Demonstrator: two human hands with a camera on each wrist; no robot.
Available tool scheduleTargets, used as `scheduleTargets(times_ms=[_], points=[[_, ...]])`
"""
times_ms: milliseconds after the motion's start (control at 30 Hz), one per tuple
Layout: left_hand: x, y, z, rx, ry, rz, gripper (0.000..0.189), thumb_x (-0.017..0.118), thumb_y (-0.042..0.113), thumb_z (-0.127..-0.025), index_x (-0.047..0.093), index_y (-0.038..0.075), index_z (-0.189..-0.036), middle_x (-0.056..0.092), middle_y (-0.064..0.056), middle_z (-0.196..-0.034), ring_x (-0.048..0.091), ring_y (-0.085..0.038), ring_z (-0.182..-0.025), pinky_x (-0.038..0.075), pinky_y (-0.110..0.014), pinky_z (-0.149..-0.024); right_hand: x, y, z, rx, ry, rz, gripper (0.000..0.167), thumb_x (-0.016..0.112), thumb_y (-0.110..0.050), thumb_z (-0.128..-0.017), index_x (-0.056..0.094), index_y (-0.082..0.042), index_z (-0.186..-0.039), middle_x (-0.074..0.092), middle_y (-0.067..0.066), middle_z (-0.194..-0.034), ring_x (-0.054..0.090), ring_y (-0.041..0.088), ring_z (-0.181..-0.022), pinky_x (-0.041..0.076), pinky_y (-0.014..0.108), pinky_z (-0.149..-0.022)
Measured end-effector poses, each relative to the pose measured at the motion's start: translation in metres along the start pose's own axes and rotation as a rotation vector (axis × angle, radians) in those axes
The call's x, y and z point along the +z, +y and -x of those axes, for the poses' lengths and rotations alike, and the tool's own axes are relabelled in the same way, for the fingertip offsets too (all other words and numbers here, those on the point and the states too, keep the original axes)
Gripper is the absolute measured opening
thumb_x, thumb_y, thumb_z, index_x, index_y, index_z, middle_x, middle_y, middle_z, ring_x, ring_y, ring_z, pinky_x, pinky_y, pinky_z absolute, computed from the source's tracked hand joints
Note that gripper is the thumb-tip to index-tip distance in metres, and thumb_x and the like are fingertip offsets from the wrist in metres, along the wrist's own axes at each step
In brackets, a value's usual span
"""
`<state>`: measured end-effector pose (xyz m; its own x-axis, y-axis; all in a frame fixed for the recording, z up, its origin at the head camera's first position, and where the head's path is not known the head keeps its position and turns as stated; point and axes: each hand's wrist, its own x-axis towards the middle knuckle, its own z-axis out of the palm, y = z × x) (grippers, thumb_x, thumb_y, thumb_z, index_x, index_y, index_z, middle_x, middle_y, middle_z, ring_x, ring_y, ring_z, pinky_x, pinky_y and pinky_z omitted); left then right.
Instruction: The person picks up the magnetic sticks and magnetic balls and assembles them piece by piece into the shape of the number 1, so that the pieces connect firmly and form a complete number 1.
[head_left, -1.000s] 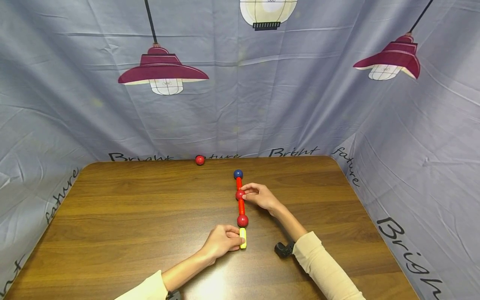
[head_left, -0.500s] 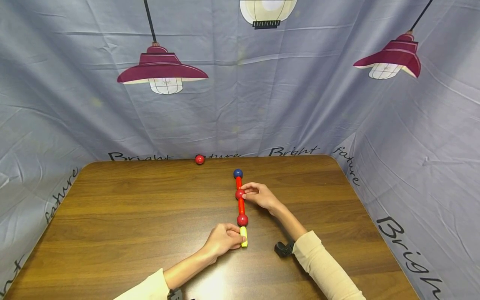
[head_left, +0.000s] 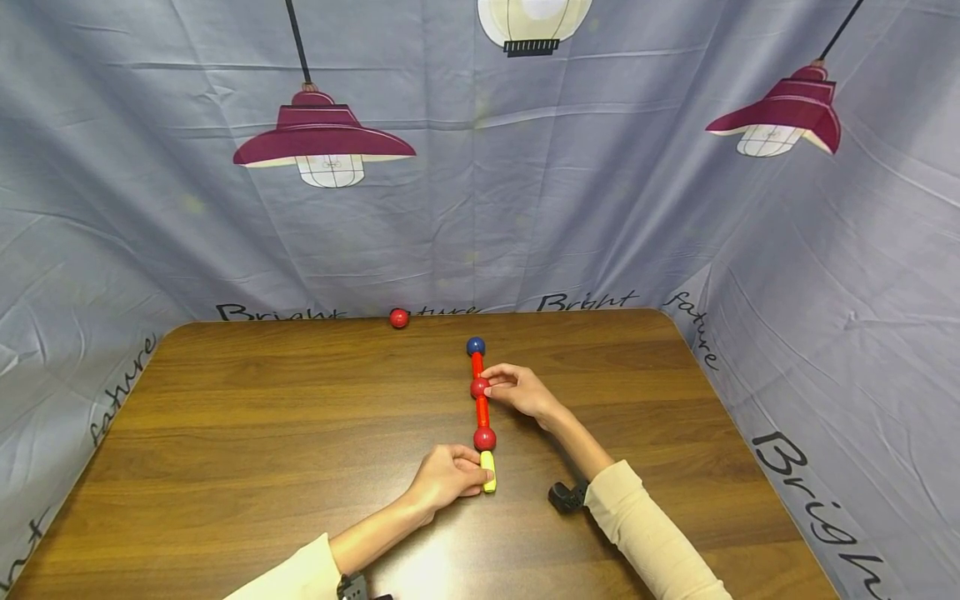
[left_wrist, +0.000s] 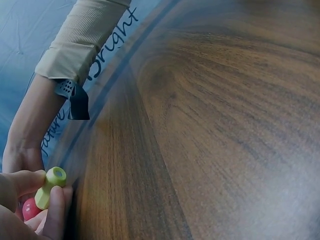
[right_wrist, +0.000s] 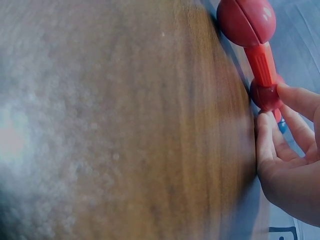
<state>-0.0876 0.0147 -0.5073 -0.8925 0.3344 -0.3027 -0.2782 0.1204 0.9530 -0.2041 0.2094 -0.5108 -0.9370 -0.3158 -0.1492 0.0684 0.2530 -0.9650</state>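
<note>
Wooden table [head_left: 262, 433]; hands [head_left: 448, 477] [head_left: 522, 393] pinch yellow rod [head_left: 488, 470] (left), middle red ball [head_left: 477, 387] (right); rod's round end [left_wrist: 59, 173] only in left-wrist view

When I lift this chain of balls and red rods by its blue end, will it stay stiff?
The red rods look rigid, being straight, so they probably won't bend. The blue ball might come loose, as no clip shows at its joint; alone, being round, it would likely roll.

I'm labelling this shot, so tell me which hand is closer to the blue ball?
Right. The right hand holds the middle red ball, one red rod from the blue ball; the left hand holds the yellow rod at the line's opposite end, farther away.
</note>
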Motion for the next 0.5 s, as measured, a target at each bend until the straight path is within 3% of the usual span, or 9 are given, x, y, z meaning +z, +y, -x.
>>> scheduleTargets(times_ms=[500], points=[[0.0003,0.0012,-0.0003,0.037,0.008,-0.022,0.027,0.077,0.002,-0.083,0.063,-0.010,-0.104,0.070,-0.009,-0.084,0.069,-0.018,-0.077,0.060,-0.031,-0.071,-0.0004,-0.0011,0.0002,0.009,0.009,0.002,0.030,0.071,-0.007,-0.092,0.065,0.001,-0.120,0.069,0.014,-0.109,0.067,0.021,-0.099,0.054,0.031,-0.085]])
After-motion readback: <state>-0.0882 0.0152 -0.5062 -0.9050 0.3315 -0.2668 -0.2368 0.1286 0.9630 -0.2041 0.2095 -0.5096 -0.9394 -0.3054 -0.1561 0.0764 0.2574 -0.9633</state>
